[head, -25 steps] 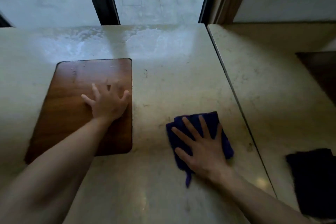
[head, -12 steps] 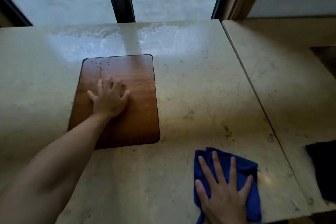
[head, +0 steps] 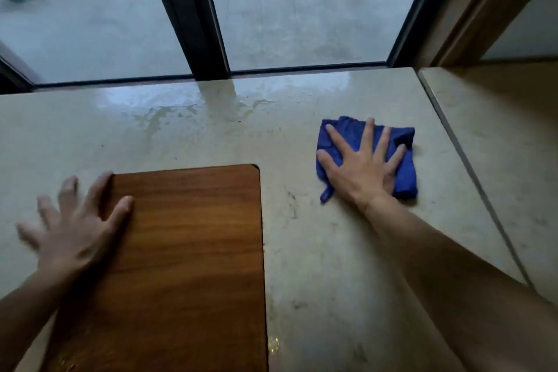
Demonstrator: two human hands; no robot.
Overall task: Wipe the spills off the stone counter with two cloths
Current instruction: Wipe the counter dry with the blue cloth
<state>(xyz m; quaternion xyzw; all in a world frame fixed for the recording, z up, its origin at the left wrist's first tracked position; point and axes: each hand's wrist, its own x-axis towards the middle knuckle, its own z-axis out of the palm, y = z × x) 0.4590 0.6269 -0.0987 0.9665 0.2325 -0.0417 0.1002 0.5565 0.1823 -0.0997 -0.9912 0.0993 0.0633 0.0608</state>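
Observation:
A folded blue cloth (head: pixel 404 166) lies on the beige stone counter (head: pixel 317 251), right of centre. My right hand (head: pixel 360 164) presses flat on it with the fingers spread. My left hand (head: pixel 75 220) is blurred, fingers spread, over the left edge of a brown wooden board (head: pixel 193 251) and holds nothing. A wet film of spill (head: pixel 169 118) spreads along the counter's far edge below the window. No second cloth shows in this view.
A window with a dark frame post (head: pixel 193 15) runs along the back of the counter. A seam (head: pixel 471 175) separates a second stone slab (head: pixel 507 142) on the right. A wooden door frame (head: pixel 471 3) rises at the upper right.
My right hand has pushed the blue cloth from the counter's near edge up toward the window. My left hand has slid from the board's middle to its left edge. The black cloth has left the view.

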